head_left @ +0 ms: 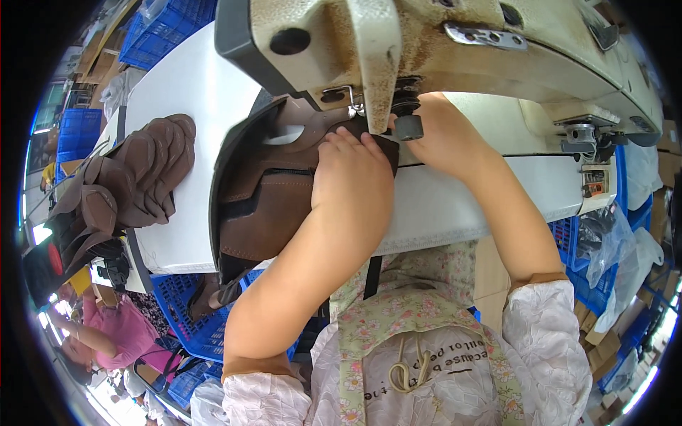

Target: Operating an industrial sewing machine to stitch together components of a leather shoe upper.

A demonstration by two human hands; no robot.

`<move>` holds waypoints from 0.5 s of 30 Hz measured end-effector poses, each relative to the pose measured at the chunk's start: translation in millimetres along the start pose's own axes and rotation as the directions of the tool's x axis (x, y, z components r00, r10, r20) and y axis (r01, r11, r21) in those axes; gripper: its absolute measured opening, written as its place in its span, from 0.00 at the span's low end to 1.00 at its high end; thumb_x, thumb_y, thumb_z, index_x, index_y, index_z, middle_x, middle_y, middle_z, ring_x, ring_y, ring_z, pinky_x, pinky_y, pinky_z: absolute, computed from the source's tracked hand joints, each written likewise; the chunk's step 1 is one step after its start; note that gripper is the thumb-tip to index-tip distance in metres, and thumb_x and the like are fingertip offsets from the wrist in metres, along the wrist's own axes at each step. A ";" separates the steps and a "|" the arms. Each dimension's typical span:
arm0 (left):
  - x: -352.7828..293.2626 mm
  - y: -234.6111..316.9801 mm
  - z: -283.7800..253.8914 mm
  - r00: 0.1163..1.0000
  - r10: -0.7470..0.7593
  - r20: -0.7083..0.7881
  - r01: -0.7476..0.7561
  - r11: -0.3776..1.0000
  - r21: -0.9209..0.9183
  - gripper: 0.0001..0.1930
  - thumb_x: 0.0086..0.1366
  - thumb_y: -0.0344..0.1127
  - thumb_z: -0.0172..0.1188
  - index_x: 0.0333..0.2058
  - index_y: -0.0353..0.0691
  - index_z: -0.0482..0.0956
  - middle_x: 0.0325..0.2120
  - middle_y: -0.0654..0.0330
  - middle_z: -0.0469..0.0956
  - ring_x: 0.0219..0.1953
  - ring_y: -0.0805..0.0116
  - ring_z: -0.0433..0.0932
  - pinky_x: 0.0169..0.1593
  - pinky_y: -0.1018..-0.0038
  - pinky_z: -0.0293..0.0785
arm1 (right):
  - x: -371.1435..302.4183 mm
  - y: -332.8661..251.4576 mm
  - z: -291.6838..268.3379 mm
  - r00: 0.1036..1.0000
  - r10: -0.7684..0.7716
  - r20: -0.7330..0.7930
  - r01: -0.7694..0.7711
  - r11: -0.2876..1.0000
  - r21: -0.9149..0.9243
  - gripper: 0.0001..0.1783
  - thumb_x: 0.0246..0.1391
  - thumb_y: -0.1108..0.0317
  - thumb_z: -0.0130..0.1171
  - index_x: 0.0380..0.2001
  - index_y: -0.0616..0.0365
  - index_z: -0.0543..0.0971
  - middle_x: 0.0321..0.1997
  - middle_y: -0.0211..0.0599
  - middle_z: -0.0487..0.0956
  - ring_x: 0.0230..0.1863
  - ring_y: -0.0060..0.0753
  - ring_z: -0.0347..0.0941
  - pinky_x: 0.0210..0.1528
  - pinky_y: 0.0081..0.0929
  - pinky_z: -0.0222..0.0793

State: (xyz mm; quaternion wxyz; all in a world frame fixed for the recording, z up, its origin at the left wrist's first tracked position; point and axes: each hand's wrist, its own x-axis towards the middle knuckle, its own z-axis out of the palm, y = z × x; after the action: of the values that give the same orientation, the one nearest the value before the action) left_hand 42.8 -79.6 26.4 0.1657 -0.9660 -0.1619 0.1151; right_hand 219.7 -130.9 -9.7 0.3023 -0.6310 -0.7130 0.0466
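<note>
— Where is the work now?

— The brown shoe upper (266, 206) lies on the white table (192, 92), its edge under the sewing machine (455, 42). The left hand (352, 174) presses flat on it, fingers together; the right hand (440, 135) steadies it behind the needle, its grip hidden.

— How much is left?

— Hard to judge: sewing looks underway, and a stack of brown pieces (138, 177) sits beside it.

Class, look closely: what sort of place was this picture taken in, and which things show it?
Most likely a shoe or leather-goods sewing workshop. An industrial sewing machine stands on the white table, brown leather pieces lie stacked, and blue crates sit around.
</note>
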 end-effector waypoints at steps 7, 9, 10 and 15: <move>3.8 -8.8 5.4 0.997 0.002 -0.080 -0.004 1.000 -0.024 0.24 0.57 0.35 0.55 0.50 0.24 0.75 0.47 0.30 0.77 0.41 0.51 0.82 0.45 0.64 0.73 | -0.2 3.8 3.2 0.999 0.037 0.008 -0.037 0.998 0.052 0.04 0.42 0.75 0.60 0.25 0.61 0.81 0.27 0.41 0.74 0.33 0.47 0.74 0.36 0.41 0.71; 4.1 -12.1 6.8 0.992 0.016 -0.124 -0.021 0.999 -0.036 0.23 0.56 0.35 0.56 0.48 0.25 0.75 0.46 0.30 0.78 0.40 0.51 0.82 0.45 0.63 0.73 | 0.0 7.5 8.5 0.999 0.042 -0.033 -0.038 0.993 0.110 0.05 0.42 0.75 0.59 0.26 0.61 0.81 0.27 0.41 0.74 0.33 0.47 0.75 0.36 0.41 0.72; 5.1 -11.8 4.4 0.992 0.014 -0.122 -0.019 0.999 -0.040 0.23 0.56 0.35 0.56 0.48 0.25 0.75 0.46 0.30 0.78 0.40 0.51 0.82 0.45 0.63 0.73 | -0.2 9.1 9.3 0.999 0.041 -0.029 -0.038 0.993 0.110 0.05 0.42 0.75 0.59 0.26 0.61 0.81 0.27 0.41 0.74 0.33 0.47 0.75 0.36 0.41 0.72; 4.3 -11.3 4.4 0.999 -0.008 -0.047 0.004 0.996 -0.089 0.21 0.61 0.36 0.55 0.50 0.28 0.76 0.49 0.35 0.77 0.50 0.44 0.77 0.50 0.56 0.70 | 0.2 9.4 11.3 0.998 0.037 -0.050 -0.030 0.990 0.135 0.07 0.43 0.76 0.59 0.28 0.61 0.82 0.29 0.41 0.76 0.34 0.47 0.75 0.37 0.41 0.72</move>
State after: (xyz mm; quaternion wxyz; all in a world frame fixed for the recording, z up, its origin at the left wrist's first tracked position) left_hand 42.4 -66.8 25.7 0.1269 -0.9743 -0.1658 0.0846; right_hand 222.4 -125.2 -23.0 0.3617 -0.6219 -0.6896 0.0830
